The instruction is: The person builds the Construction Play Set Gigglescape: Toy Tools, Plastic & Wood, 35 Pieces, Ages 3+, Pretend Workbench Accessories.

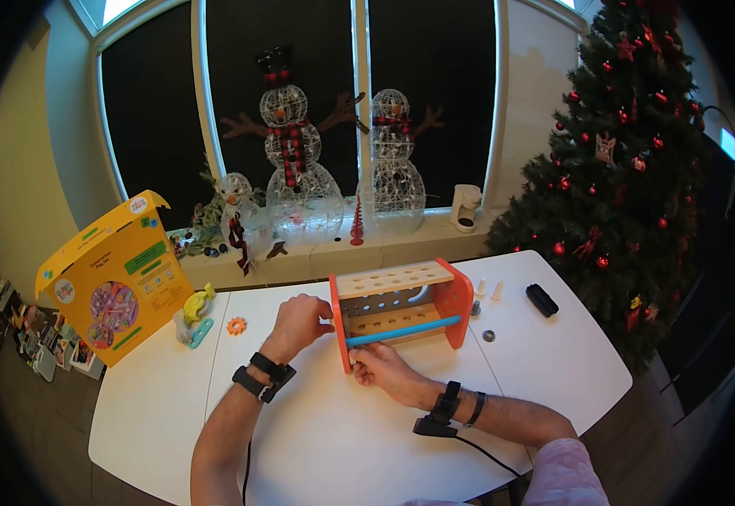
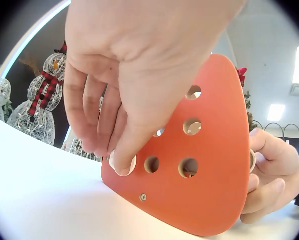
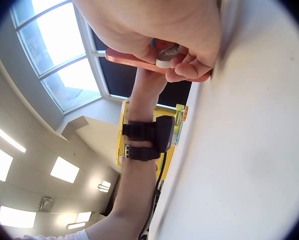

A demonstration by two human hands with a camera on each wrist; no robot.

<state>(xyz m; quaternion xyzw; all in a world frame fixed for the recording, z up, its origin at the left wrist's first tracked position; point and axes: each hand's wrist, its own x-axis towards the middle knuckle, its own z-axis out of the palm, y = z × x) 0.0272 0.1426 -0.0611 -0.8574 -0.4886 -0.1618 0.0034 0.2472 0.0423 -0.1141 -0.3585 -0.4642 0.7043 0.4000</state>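
The red panel (image 2: 219, 115) stands between the hands, left hand (image 1: 300, 324) thumbing its outer white disc (image 2: 132, 165), right hand (image 1: 391, 373) pinching a round piece (image 3: 164, 63)

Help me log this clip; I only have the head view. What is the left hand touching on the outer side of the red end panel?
Observer: The left wrist view shows the left hand with its thumb on a pale round piece at the red end panel.
Operator: And what is the right hand holding?
Observer: The right wrist view shows it pinching a white-rimmed round piece.
Operator: Any hardware on that outer face?
Observer: Yes, a cross-slot screw near its lower edge.
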